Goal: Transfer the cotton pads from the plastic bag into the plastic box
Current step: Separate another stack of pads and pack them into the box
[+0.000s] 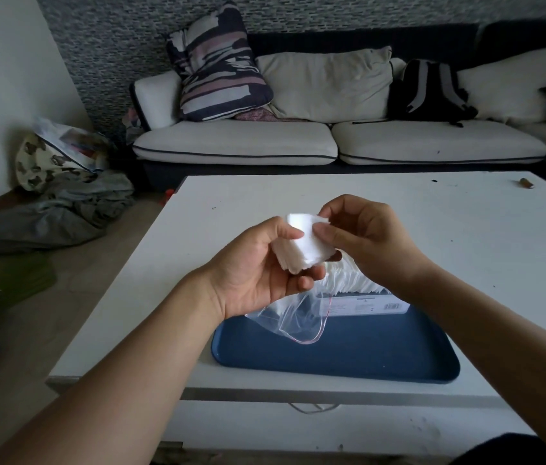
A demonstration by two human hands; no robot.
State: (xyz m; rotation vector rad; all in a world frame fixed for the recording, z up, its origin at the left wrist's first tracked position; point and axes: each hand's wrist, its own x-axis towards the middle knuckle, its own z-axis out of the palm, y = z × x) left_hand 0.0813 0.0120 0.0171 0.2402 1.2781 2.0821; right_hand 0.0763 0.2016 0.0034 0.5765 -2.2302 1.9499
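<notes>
Left hand (pixel 258 270) was held palm up above the near side of the blue tray (pixel 348 357), fingers curled under a fanned stack of cotton pads (pixel 302 250), thumb pressed on the stack's top face; so closed on the pads, a cradling grip rather than a pinch. Below that hand and a little to its right, the plastic bag (pixel 295 317) lay slack on the tray with its red-lined mouth open toward the person; whether any pads remained inside could not be told. To the right, the right hand (pixel 362 236) met the stack at its upper right corner, thumb and forefinger nipping the top pad or pads, the other fingers loosely curled. Under and just behind the right wrist stood the plastic box (pixel 365 305), already holding a row of pads on edge. Judgement: the step was squaring the fanned stack before loading. Best done by tapping edges flush between both hands, then lowering the stack on edge beside the row, keeping light pressure so the outer pads did not peel away.
</notes>
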